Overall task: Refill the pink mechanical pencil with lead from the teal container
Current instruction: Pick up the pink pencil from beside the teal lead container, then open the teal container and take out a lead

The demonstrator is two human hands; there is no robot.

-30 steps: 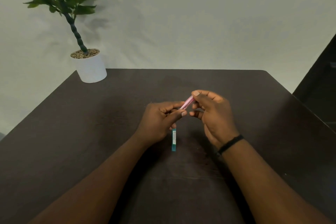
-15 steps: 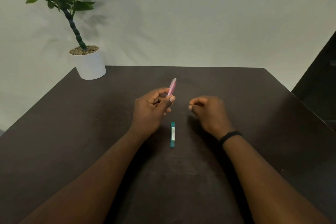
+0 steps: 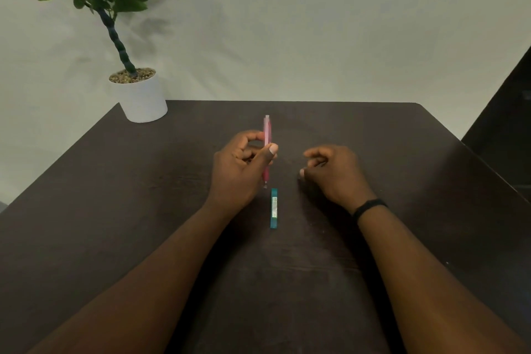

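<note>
Pink mechanical pencil point(image 3: 267, 135) stands upright at frame centre, pinched by the left hand point(image 3: 241, 169); right hand point(image 3: 334, 174) loosely curled, empty, above teal container point(image 3: 273, 208).

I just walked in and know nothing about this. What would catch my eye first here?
Probably the pink mechanical pencil, held nearly upright in the left hand over the middle of the dark table. Just below it a slim teal container lies flat on the table, between the two forearms. The right hand, loosely curled, seems to hold nothing, and a potted plant stands at the far left corner.
</note>
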